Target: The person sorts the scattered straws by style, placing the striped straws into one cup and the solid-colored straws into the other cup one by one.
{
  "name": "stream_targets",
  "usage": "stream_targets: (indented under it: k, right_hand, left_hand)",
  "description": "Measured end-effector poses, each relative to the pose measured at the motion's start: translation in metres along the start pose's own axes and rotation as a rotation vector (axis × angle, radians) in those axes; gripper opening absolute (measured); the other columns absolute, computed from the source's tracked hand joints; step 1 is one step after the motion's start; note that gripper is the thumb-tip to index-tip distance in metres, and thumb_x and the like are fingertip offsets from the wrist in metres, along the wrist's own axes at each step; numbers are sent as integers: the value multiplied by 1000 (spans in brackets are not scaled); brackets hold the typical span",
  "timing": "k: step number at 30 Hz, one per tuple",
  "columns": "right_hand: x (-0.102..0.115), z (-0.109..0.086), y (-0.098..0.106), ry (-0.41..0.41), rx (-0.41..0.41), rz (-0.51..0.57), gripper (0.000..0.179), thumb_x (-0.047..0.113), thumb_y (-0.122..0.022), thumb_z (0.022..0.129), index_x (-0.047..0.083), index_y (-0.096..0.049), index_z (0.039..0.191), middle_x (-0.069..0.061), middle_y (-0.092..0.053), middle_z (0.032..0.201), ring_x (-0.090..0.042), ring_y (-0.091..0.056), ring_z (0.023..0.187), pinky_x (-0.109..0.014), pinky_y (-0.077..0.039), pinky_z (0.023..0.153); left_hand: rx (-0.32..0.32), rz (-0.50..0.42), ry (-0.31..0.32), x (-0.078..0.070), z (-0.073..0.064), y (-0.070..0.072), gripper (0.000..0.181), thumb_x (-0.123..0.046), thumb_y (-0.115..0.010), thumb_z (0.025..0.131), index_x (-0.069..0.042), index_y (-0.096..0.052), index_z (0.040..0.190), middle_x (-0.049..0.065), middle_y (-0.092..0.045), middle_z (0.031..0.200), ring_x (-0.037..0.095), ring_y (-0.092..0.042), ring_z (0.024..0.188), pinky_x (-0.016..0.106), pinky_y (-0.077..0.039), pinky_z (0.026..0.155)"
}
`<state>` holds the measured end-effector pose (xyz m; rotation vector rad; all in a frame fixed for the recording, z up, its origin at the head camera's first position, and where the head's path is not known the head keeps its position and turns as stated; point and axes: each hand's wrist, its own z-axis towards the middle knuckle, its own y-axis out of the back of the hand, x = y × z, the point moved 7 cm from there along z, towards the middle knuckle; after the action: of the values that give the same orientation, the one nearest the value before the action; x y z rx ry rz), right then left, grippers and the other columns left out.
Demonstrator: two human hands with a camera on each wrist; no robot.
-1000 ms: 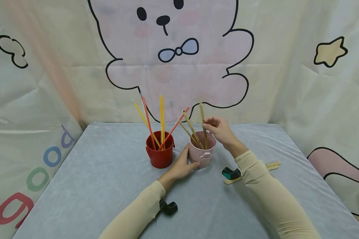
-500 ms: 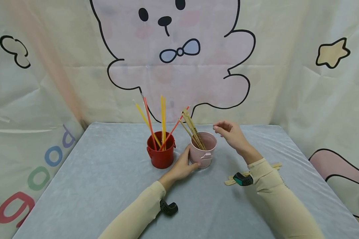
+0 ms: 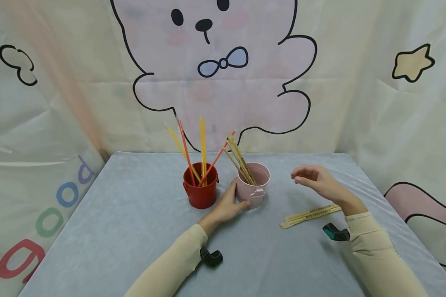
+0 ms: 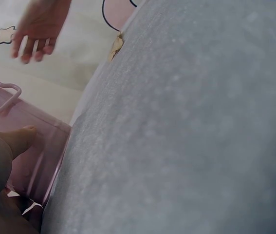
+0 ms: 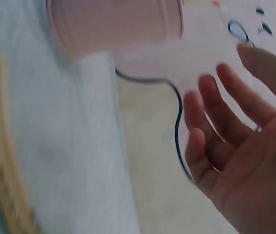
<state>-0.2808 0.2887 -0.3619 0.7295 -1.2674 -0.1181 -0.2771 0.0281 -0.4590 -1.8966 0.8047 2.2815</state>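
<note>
My left hand [image 3: 226, 206] grips the lower side of a small pink bucket [image 3: 249, 193], the thumb across its front. Several flat wooden sticks [image 3: 240, 161] with dark printed marks stand in the bucket, leaning left. The left wrist view has the thumb against the pink wall [image 4: 40, 146] beside a wire handle [image 4: 4, 100]. My right hand [image 3: 319, 183] is in the air right of the bucket, fingers loosely bent and holding nothing; the palm [image 5: 254, 165] shows in the right wrist view. Below it, more flat wooden sticks [image 3: 308, 215] lie on the cloth.
A red bucket [image 3: 201, 199] stands just left of the pink one, with several thin yellow sticks [image 3: 203, 144] and red sticks [image 3: 184, 144] in it. Pale blue-grey cloth [image 3: 141, 214] covers the table. A printed curtain [image 3: 96, 99] hangs behind the table's far edge.
My right hand has let go of a wooden stick in the pink bucket and moved away to the right. That stick now leans left with the others. My left hand keeps its hold.
</note>
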Motion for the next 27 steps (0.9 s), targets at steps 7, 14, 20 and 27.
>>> stream_targets:
  k: [7,14,20,27]
  right_hand:
    - [-27,-28,10,-17,126,10,23,8,-60,101,-4,-64,120,13,-70,112,-1,-66,103,-17,-55,87]
    - [-49,-44,5,-52,308,5,29,8,-63,99,-9,-63,121,-6,-72,116,-4,-65,105,-19,-55,85]
    - [-60,-39,-5,-51,380,-6,24,6,-66,96,-9,-66,115,-16,-73,105,-3,-65,89,-21,-55,74]
    - [-65,-39,-8,-30,370,-44,20,1,-71,90,-11,-68,105,-19,-71,91,-2,-63,77,-22,-55,65]
  left_hand:
    - [5,-3,5,3,1,-2,85,-20,-71,94,-18,-18,161,2,-27,167,19,-24,156,46,-21,128]
    - [6,-8,17,2,-2,0,87,-22,-71,94,-17,-16,162,3,-25,168,22,-22,156,48,-20,128]
    - [-13,2,12,-1,-3,5,86,-19,-71,94,-16,-17,162,5,-27,167,22,-24,156,47,-20,128]
    - [8,6,-6,-3,-1,2,84,-18,-70,94,-13,-19,161,7,-28,166,23,-24,156,47,-21,128]
